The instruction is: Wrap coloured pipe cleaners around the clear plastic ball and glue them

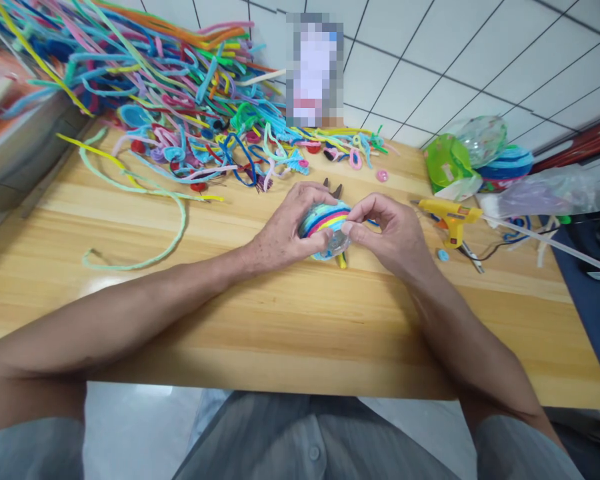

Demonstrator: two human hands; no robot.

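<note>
My left hand (293, 223) grips a clear plastic ball (337, 243) partly wrapped in striped pipe cleaners (330, 219) of light blue, dark blue, pink and yellow. The ball's lower right part is bare and see-through. At its right side, my right hand (385, 230) is closed in a pinch, thumb against forefinger. A short bit of blue pipe cleaner (373, 223) shows beneath those fingers; its pinched part is hidden. Under the ball lies a pair of pliers (342, 260) with a yellow handle, mostly covered, its dark jaws pointing away from me.
A big heap of coloured pipe cleaners (180, 87) fills the back left. A long pale green pipe cleaner (183, 230) curls at left. To the right lie a yellow glue gun (453, 217) with a glue stick and a cutter knife (473, 259). A blurred-out phone-like screen (314, 70) stands behind.
</note>
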